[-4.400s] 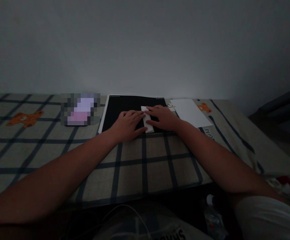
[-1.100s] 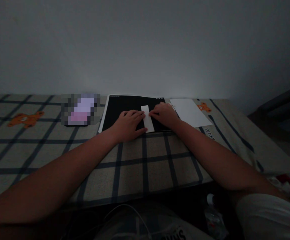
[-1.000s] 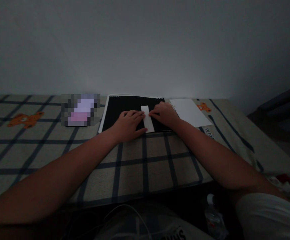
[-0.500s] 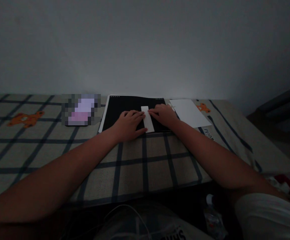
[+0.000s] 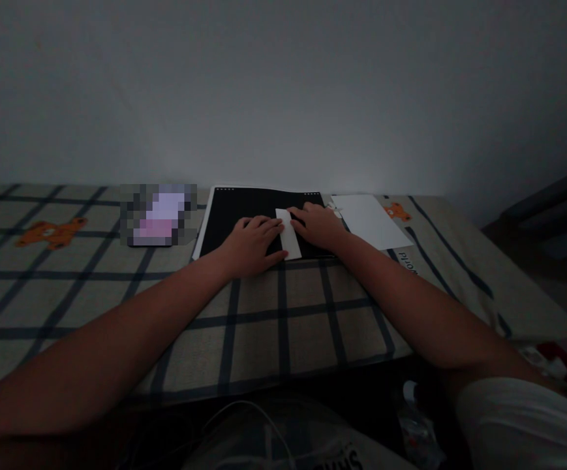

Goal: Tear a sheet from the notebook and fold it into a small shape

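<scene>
A narrow strip of folded white paper (image 5: 291, 241) lies upright on a black sheet (image 5: 244, 203) with white edges and small white marks along its top. My left hand (image 5: 252, 243) lies flat at the strip's left side, fingers spread, with fingertips and thumb touching its edge. From the right, my right hand (image 5: 320, 225) rests on the black sheet, its fingers slightly apart and their tips at the strip's upper right edge. I see nothing gripped in either hand.
A checked cloth (image 5: 263, 307) with printed bears covers the table against a plain wall. White paper (image 5: 368, 219) lies on the right, beside a small pale bow-like item (image 5: 334, 209). A pixelated phone (image 5: 160, 219) is at left. A plastic bottle (image 5: 417, 424) stands below the table edge.
My right hand's fingertips have shifted slightly up along the strip's edge and spread apart a little. My left hand and the strip have hardly moved.
</scene>
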{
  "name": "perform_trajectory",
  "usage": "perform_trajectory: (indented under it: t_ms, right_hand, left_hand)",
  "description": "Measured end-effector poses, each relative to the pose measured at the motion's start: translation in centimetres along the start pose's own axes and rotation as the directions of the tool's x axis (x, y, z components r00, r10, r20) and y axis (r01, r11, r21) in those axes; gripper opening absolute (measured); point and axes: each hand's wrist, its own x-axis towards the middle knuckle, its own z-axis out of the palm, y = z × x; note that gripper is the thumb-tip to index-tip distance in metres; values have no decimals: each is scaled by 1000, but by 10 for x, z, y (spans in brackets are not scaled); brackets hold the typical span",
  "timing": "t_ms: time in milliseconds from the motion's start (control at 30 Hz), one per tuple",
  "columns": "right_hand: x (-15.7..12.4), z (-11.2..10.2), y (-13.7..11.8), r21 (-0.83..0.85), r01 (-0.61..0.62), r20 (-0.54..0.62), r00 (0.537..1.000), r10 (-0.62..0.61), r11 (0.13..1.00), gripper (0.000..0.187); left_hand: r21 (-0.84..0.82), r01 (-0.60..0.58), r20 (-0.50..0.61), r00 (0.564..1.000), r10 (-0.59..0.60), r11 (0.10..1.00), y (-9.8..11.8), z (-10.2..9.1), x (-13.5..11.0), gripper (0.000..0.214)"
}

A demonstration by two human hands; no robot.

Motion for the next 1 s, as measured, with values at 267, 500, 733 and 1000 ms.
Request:
perform_trajectory:
  t_ms: [267, 500, 733, 1000]
  right_hand:
    - [-2, 0, 8, 78, 9, -7, 1000, -9, 997, 42]
    - [-5, -9, 9, 79, 71, 23, 997, -73, 994, 37]
    - [-10, -18, 8, 82, 172, 47, 983, -176, 982, 34]
    - [-17, -33, 5, 160, 253, 155, 948, -277, 954, 29]
  left_hand:
    - [1, 3, 4, 1000, -3, 1000, 1, -2, -1, 63]
    - [-1, 7, -2, 1000, -7, 1000, 0, 0, -1, 63]
    - [2, -4, -16, 1000, 4, 1000, 1, -1, -1, 63]
    - [-9, 12, -6, 1000, -12, 1000, 1, -1, -2, 64]
